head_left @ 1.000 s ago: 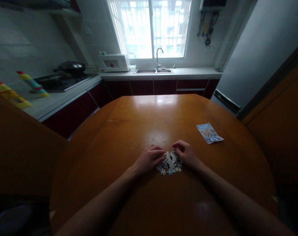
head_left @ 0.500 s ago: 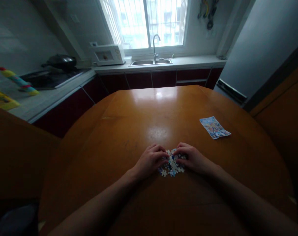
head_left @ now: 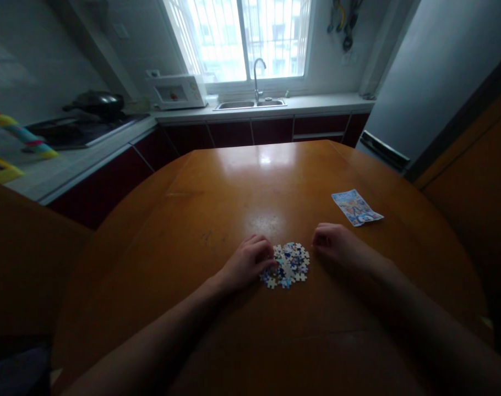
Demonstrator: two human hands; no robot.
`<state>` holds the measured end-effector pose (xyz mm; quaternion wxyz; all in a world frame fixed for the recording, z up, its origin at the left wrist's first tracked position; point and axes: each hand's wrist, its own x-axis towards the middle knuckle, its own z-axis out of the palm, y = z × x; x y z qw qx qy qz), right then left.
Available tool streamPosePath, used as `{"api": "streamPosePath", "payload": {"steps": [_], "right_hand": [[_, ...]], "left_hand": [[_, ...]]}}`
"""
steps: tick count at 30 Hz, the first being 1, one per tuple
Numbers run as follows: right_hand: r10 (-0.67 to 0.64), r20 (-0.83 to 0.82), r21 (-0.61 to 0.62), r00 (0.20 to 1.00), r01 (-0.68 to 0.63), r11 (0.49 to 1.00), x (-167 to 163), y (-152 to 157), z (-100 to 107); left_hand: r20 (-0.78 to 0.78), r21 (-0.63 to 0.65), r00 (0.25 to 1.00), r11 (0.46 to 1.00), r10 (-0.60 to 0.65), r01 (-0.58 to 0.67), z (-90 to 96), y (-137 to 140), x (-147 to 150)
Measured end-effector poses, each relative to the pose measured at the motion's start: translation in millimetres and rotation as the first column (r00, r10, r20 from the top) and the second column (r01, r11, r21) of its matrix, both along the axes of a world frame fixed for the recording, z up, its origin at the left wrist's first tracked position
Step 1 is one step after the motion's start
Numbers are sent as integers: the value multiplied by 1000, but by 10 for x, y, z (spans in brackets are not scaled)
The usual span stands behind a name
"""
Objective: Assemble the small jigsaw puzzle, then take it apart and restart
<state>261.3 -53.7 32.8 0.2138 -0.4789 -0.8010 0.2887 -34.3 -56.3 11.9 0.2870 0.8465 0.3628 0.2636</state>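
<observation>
A small heap of jigsaw puzzle pieces (head_left: 289, 267), white, blue and dark, lies on the brown wooden table (head_left: 217, 187). At the heap's left edge rests my left hand (head_left: 252, 258), its fingers bent and the thumb held apart from them, touching or just over the pieces. My right hand (head_left: 335, 240) is off to the right of the heap, clear of it, with the fingers curled in and closed. What the right fingers hold, if anything, is hidden.
A creased printed sheet or packet (head_left: 357, 208) lies right of my right hand. Beyond the table are a counter with a sink (head_left: 250, 104), a microwave (head_left: 178, 91) and a wok (head_left: 94, 103) on the stove. A grey fridge (head_left: 434, 82) stands at the right.
My right hand has come away from the heap to the right and its fingers have curled in. More pieces show now. The left hand stays at the heap; the view has shifted slightly.
</observation>
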Motion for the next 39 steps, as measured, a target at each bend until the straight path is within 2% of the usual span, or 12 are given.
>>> {"api": "streamPosePath", "payload": {"steps": [2, 5, 7, 9, 11, 13, 15, 17, 20, 27, 34, 39], "right_hand": [[82, 80, -29, 993, -80, 996, 38, -33, 41], [201, 118, -151, 973, -182, 972, 46, -98, 125], [244, 127, -193, 962, -217, 957, 28, -129, 185], [230, 113, -160, 967, -211, 964, -19, -151, 225], [179, 73, -86, 981, -172, 981, -109, -182, 228], [127, 40, -28, 991, -126, 992, -238, -234, 190], [89, 33, 2, 996, -89, 996, -382, -306, 122], [54, 37, 20, 998, -55, 998, -507, -380, 50], [26, 68, 19, 997, -27, 999, -613, -456, -17], [33, 44, 0, 998, -33, 999, -639, -484, -12], [157, -47, 3, 987, -157, 988, -587, -498, 11], [144, 13, 29, 990, -144, 989, -599, -514, 13]], "left_hand": [[49, -115, 997, 992, 57, -51, 17, 8, -13], [111, -268, 977, 952, 183, -148, 64, 18, -95], [99, -286, 968, 938, 231, -195, 95, 12, -182], [34, -284, 972, 935, 233, -214, 110, -7, -267], [-38, -206, 967, 945, 253, -255, 114, -30, -326], [-107, -14, 967, 972, 233, -236, 130, -43, -356], [-201, 172, 973, 982, 111, -76, 172, -38, -369], [-299, 241, 953, 963, -43, 120, 226, -25, -381], [-342, 282, 934, 938, -100, 204, 272, -26, -387], [-196, 315, 980, 944, -32, 94, 120, -145, -196], [-172, 261, 983, 959, -67, 111, -7, -195, -94], [-157, 278, 983, 951, -91, 133, -51, -198, -104]]}}
